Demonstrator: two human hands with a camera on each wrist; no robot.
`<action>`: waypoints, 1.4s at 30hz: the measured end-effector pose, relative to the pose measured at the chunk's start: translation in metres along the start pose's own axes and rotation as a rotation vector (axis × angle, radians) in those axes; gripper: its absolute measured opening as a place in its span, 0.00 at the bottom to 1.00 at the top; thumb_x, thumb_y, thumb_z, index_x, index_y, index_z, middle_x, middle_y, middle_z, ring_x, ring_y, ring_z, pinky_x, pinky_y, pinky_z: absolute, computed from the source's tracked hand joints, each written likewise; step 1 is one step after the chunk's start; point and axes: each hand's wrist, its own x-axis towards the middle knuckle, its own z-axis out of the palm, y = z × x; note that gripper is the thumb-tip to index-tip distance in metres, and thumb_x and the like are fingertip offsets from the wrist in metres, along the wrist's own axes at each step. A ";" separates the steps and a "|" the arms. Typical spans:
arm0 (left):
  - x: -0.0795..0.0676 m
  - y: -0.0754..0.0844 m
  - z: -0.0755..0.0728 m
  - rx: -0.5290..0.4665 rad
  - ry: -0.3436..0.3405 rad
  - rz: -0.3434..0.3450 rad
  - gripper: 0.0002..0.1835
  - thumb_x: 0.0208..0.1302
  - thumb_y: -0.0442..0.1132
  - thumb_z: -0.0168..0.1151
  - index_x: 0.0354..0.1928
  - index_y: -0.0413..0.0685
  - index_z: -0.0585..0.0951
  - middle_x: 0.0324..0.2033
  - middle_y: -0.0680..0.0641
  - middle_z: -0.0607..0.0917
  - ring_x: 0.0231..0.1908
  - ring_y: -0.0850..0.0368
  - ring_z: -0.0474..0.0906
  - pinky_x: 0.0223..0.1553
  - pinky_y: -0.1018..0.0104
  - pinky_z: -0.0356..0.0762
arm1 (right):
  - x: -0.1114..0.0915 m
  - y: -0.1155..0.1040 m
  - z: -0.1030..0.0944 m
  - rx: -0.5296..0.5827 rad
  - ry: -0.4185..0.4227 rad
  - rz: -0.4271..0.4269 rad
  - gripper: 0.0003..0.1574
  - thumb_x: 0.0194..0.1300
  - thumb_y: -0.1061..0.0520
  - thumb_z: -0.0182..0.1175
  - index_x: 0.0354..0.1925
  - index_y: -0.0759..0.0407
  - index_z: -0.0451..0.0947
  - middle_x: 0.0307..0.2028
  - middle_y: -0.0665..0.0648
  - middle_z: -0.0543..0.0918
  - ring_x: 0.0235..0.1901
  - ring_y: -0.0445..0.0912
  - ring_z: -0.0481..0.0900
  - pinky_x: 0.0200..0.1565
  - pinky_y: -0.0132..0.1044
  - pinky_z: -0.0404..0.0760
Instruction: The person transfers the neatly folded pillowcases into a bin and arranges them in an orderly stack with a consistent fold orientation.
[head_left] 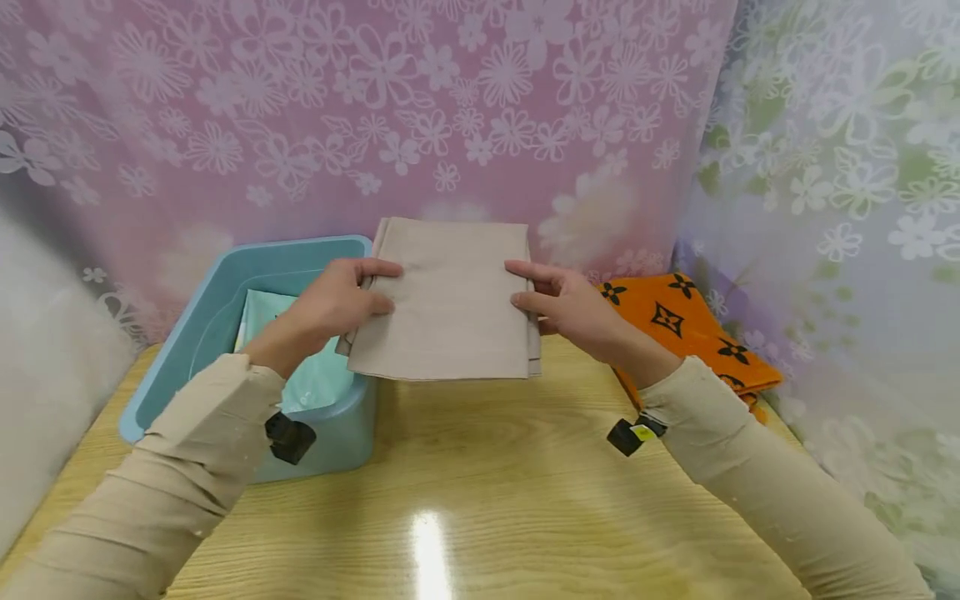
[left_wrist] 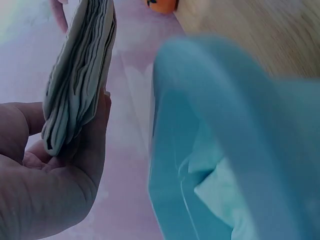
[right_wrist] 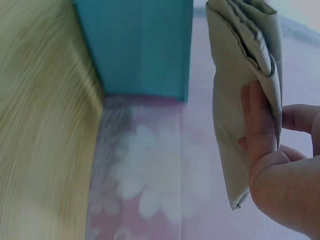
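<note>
Two hands at opposite edges of a folded beige cloth.

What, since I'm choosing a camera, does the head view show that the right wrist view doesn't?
Only the head view: the left hand, mint-green item in the blue bin, orange patterned cloth.

Only right wrist: the folded beige cloth's underside, fingers pressed against it.

Both: that cloth, the right hand, the bin, the wooden table and the pink floral curtain.
</note>
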 end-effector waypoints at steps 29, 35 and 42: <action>-0.042 -0.100 -0.111 0.089 -0.084 -0.056 0.32 0.57 0.44 0.59 0.63 0.48 0.62 0.57 0.35 0.63 0.39 0.49 0.76 0.33 0.57 0.76 | 0.080 -0.010 0.132 -0.124 -0.077 -0.143 0.31 0.64 0.54 0.52 0.65 0.48 0.58 0.62 0.44 0.59 0.60 0.40 0.58 0.45 0.33 0.71; -0.046 -0.113 -0.124 0.152 -0.067 -0.081 0.33 0.57 0.47 0.60 0.64 0.48 0.62 0.60 0.33 0.58 0.45 0.45 0.73 0.36 0.57 0.76 | 0.091 -0.014 0.153 -0.221 -0.028 -0.157 0.30 0.64 0.54 0.51 0.64 0.48 0.59 0.61 0.42 0.62 0.47 0.36 0.70 0.39 0.29 0.71; -0.049 -0.125 -0.132 0.183 -0.033 -0.083 0.33 0.56 0.48 0.61 0.62 0.47 0.64 0.61 0.33 0.56 0.50 0.41 0.68 0.39 0.55 0.75 | 0.104 -0.017 0.168 -0.339 0.005 -0.127 0.29 0.64 0.53 0.50 0.63 0.45 0.61 0.40 0.51 0.78 0.08 0.41 0.51 0.12 0.30 0.58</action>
